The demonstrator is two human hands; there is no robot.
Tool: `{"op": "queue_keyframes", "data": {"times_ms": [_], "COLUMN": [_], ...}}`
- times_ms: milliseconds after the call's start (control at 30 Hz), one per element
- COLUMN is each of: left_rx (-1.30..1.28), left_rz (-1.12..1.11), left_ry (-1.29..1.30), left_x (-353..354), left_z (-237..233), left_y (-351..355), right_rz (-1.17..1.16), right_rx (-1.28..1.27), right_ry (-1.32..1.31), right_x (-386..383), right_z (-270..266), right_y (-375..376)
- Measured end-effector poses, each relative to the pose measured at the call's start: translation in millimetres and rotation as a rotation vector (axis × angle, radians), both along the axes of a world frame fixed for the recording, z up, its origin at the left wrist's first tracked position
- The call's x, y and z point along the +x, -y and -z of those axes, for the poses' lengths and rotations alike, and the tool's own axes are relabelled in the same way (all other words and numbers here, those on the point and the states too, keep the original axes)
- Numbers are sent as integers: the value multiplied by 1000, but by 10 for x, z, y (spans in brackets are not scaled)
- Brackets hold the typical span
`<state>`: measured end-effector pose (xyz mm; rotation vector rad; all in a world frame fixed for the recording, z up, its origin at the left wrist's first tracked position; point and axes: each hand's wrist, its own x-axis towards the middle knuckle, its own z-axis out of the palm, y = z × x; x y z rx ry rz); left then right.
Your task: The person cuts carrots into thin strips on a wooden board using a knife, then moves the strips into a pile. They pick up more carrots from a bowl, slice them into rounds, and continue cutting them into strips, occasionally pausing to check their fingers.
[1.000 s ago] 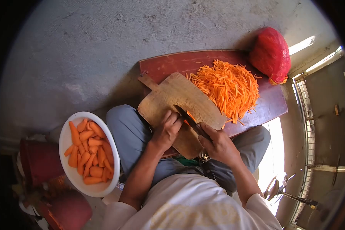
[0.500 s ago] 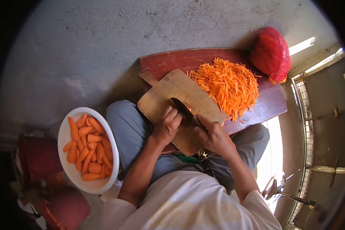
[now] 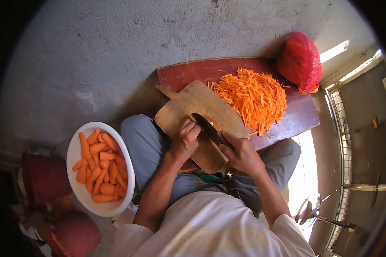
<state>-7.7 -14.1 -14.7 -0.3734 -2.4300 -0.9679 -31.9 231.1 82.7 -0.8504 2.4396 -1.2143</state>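
My right hand (image 3: 241,150) is wrapped round the handle of a dark-bladed knife (image 3: 206,126), whose blade slants across a wooden cutting board (image 3: 180,107). Close to the blade's near side, my left hand (image 3: 185,139) rests on the board with its fingers curled in. Whatever it may hold is hidden beneath the fingers. A small orange bit of carrot shows just past the blade. Beyond the board's far right side lies a large heap of carrot strips (image 3: 255,96), partly on the red bench (image 3: 193,70).
To the left stands a white basin (image 3: 75,180) full of peeled whole carrots (image 3: 109,156). A red mesh sack (image 3: 300,60) sits at the bench's far right corner. Red buckets (image 3: 45,177) are at the lower left, and a rough grey wall (image 3: 116,55) runs behind the bench.
The whole view has shifted slightly. Both hands and the knife stay in nearly the same place on the board, and a small orange bit now shows beside the blade.
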Motion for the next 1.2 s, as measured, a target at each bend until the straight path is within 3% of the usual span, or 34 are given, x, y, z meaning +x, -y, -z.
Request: {"op": "queue_keyframes", "data": {"times_ms": [67, 533, 633, 767, 967, 1067, 1200], "left_rx": [128, 41, -7, 63, 72, -24, 62], "left_rz": [-20, -4, -13, -9, 39, 32, 41], "left_ry": [-43, -43, 11, 18, -99, 18, 8], "left_x": [8, -13, 10, -5, -17, 21, 5], "left_z": [-75, -41, -1, -6, -99, -71, -58], "left_y": [-63, -51, -25, -41, -37, 26, 7], "right_rz": [26, -23, -45, -8, -14, -28, -4], "right_rx": [-40, 144, 110, 71, 132, 110, 55], "right_ry": [27, -38, -122, -35, -10, -70, -30], "right_x": [9, 33, 0, -3, 42, 10, 0], "right_z": [-15, -148, -21, -104, -153, 6, -71], "right_y": [-33, -47, 21, 21, 4, 53, 49]}}
